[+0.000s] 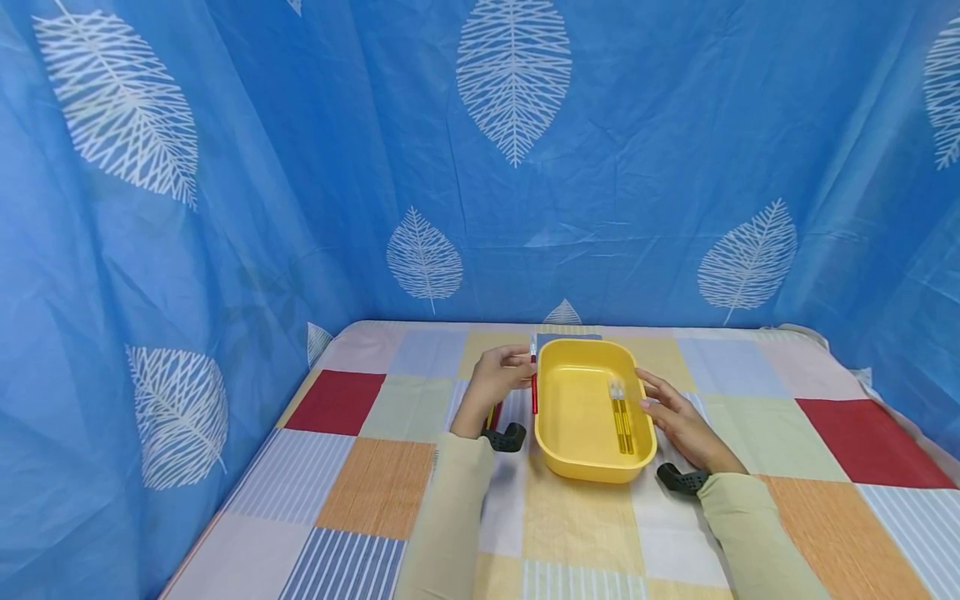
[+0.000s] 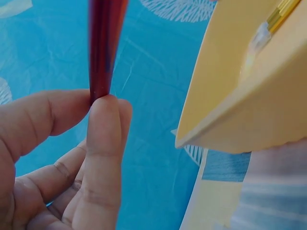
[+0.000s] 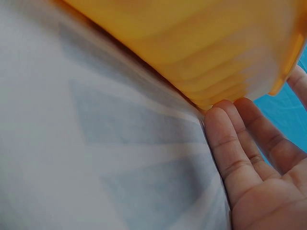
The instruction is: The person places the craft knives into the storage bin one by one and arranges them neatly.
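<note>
A yellow tray [image 1: 585,467] rests on the patchwork cloth, with yellow brushes [image 1: 622,421] lying in its right side. Beside its left wall, my left hand [image 1: 497,383] pinches a red brush [image 1: 534,392] held upright; the left wrist view shows thumb and fingertips on the end of the red handle [image 2: 101,52]. My right hand [image 1: 678,421] touches the tray's right side, its fingers fairly straight. In the right wrist view those fingers [image 3: 223,132] lie against the lower edge of the tray [image 3: 192,48].
More red and yellow handles [image 1: 493,415] lie partly hidden behind my left wrist. A blue-grey item [image 1: 570,337] shows behind the tray's far edge. Blue curtains [image 1: 600,167] with white leaf prints hang behind and at both sides of the table.
</note>
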{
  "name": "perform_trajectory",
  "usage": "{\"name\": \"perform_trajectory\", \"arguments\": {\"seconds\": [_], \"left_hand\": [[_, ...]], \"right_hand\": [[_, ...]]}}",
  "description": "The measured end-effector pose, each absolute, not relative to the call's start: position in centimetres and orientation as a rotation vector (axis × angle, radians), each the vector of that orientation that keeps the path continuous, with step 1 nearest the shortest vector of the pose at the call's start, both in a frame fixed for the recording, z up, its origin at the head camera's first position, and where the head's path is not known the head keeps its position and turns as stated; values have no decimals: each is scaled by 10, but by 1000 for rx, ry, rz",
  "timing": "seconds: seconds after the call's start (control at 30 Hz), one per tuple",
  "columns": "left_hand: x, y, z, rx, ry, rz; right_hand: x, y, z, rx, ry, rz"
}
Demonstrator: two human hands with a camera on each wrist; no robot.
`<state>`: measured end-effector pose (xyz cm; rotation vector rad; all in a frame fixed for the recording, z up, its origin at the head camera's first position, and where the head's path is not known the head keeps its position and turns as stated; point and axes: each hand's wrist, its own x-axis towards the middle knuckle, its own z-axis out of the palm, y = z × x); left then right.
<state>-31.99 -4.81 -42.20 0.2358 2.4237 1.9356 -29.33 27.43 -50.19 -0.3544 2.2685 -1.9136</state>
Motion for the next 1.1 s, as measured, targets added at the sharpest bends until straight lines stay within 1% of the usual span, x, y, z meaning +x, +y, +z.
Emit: {"name": "perform_trajectory", "arguments": {"seconds": [0.23,0.8,1.1], "left_hand": [[-319,-40,-424,251,2436,1919],[-316,-27,-424,279,2330,1930],[-321,-10,-414,274,2245,1922]], "right_hand": [[-294,275,-501,-334,2284,-1899],[-293,276,-504,-379,2246,-1944],[-294,277,-502,-350,2277,-1919]]}}
